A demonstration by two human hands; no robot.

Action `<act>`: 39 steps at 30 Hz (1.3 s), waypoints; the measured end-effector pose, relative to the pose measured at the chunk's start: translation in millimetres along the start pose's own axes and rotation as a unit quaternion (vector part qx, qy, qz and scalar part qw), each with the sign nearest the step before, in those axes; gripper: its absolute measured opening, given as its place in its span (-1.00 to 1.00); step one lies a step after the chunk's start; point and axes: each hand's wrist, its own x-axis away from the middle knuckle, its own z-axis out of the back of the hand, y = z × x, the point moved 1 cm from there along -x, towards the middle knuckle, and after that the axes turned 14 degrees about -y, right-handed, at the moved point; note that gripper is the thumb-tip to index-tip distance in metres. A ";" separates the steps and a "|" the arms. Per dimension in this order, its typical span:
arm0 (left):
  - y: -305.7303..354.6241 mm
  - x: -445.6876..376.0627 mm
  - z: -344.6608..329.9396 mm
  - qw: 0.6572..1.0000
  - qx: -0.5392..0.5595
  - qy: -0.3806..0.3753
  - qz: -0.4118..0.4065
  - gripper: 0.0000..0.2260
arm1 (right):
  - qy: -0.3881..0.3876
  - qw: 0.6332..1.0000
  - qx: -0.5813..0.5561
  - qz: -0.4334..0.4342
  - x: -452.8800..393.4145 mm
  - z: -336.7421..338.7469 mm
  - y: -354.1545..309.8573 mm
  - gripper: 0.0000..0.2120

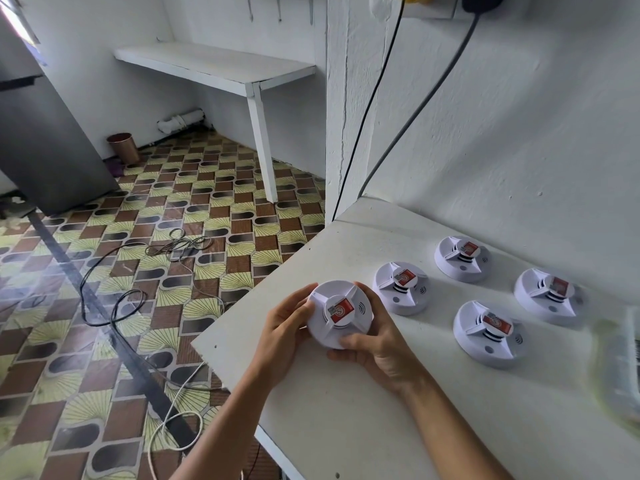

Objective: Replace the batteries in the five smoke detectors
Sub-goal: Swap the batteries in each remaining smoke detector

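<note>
Head view, start of the battery change. Both hands grasp one smoke detector [341,313], lifted near the left front corner of the white counter [346,410]: the left hand [289,332] curls round its left rim, and the right hand [375,341] wraps the right and lower rim, thumb lying on the front edge. The detector's face, with its red label, is turned up towards the camera, and its casing appears closed. Taking the held detector as landmark, four more detectors rest face-up on the counter to its right: one just beside it [401,287], one farther back towards the wall [462,258], one to the right and slightly nearer the person [488,332], and one farthest right [547,294]. At the far right edge of the view lies a blurred, pale, translucent item [620,368]; what it holds cannot be told. Below and left of the held detector, past the counter edge, cables [138,292] trail over the patterned floor [207,202]. Risks, as judgement: the unit is held near the counter edge, so a slip while twisting the base off could drop it to the tiles and crack it; excess twisting force could snap the locking tabs; and five identical units invite confusion between serviced and unserviced ones unless they are kept apart.
</note>
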 end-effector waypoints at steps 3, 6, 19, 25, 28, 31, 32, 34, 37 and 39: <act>-0.7 -0.5 0.5 1.000 -0.005 0.001 0.004 -0.65 | 0.001 1.000 0.002 0.000 0.0 1.5 0.9 -0.28; -1.5 -0.7 1.0 1.000 -0.011 -0.001 0.006 -0.65 | 0.002 1.000 0.007 0.000 -0.9 2.9 2.5 -0.28; -1.5 -0.2 1.4 1.000 -0.023 -0.001 0.006 -0.67 | 0.000 1.000 0.016 0.006 -1.4 4.8 4.7 -0.28; -1.6 0.1 1.4 1.000 -0.025 -0.002 0.005 -0.66 | -0.001 1.000 0.015 0.007 -2.0 4.9 5.3 -0.29; -1.9 -0.1 2.2 1.000 -0.024 -0.002 0.005 -0.66 | 0.000 1.000 0.012 0.007 -2.1 4.8 5.4 -0.27; -2.0 -0.2 2.2 1.000 -0.025 -0.003 0.004 -0.66 | 0.001 1.000 0.008 0.008 -2.1 4.5 4.7 -0.27; -1.9 -0.3 2.1 1.000 -0.025 -0.003 0.004 -0.66 | 0.000 1.000 0.007 0.008 -2.1 4.6 4.5 -0.28; -1.9 -0.3 2.4 1.000 -0.030 -0.004 0.006 -0.65 | -0.002 1.000 0.008 0.008 -1.6 4.1 3.9 -0.28; -2.3 0.0 2.8 1.000 -0.030 -0.005 0.006 -0.65 | -0.004 1.000 0.008 0.008 -1.0 4.3 3.1 -0.28; -2.0 0.6 2.4 1.000 -0.028 -0.004 0.005 -0.65 | -0.006 1.000 0.005 0.007 -0.8 4.3 2.8 -0.28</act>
